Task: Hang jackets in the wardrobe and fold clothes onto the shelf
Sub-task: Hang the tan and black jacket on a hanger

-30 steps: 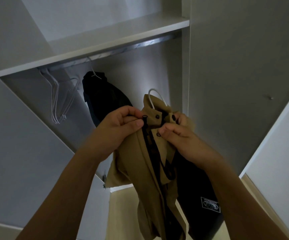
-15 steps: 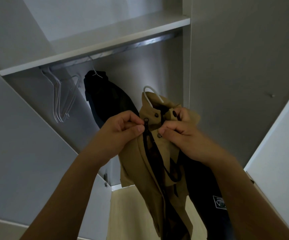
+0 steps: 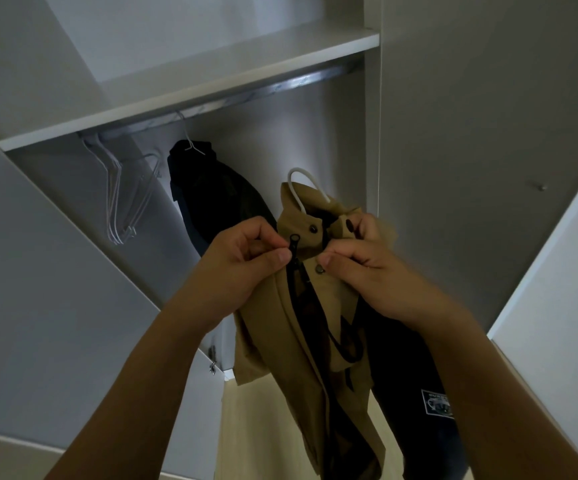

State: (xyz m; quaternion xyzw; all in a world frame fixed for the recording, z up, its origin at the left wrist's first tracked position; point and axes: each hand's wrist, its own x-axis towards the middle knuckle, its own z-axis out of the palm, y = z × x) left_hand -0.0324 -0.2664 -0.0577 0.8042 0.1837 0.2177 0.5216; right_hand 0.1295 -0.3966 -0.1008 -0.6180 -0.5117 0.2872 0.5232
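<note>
Both hands pinch a tan cotton jacket [image 3: 301,327] at its collar inside a white wardrobe [image 3: 453,133].
Left hand [image 3: 242,268] grips the zip edge; right hand [image 3: 367,268] the snap flap; a dark jacket [image 3: 211,192] hangs on the metal rail [image 3: 280,86].

Dim white wardrobe interior [image 3: 332,140], shelf [image 3: 211,88] above a metal rail [image 3: 280,86], pale wooden floor [image 3: 256,427] below.

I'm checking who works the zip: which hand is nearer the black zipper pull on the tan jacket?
Left. The left hand pinches at the zipper pull on the tan jacket; the right hand grips the collar flap just to its right.
</note>
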